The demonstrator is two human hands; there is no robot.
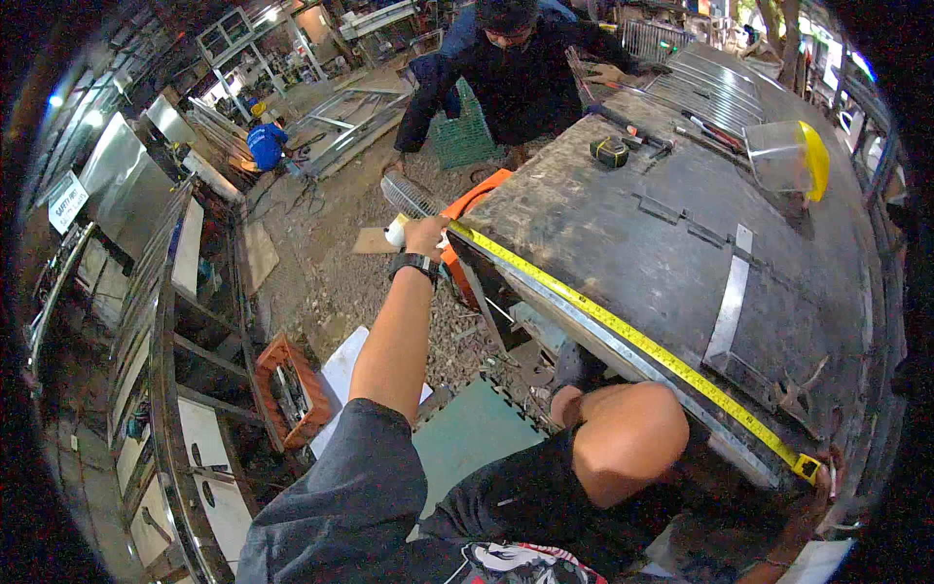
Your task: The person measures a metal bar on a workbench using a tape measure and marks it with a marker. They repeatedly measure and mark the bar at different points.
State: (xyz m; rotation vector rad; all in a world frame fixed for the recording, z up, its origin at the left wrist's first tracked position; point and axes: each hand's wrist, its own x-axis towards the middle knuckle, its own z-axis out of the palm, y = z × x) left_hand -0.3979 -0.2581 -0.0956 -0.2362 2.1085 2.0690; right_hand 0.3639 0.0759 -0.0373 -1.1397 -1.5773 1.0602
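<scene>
A yellow tape measure (623, 336) is stretched along the near edge of the dark-topped table (584, 219), beside a pale metal bar (647, 380). My left hand (425, 237), with a black watch at the wrist, is closed around the tape's far-left end; a small white part shows beside the fingers. At the near-right end, my right hand (825, 479) has its fingers pressed together at the tape's end, next to its black-marked tip. A thin white stick-like thing lies by these fingers. Shadow and the picture's rim hide part of this hand.
On the table are another tape measure (609, 151), a hammer-like tool (632, 129), a clear face shield (786, 161) and a flat metal strip (730, 297). A co-worker (506, 83) leans at the far side. An orange crate (292, 389) and fan guard (411, 195) stand leftward.
</scene>
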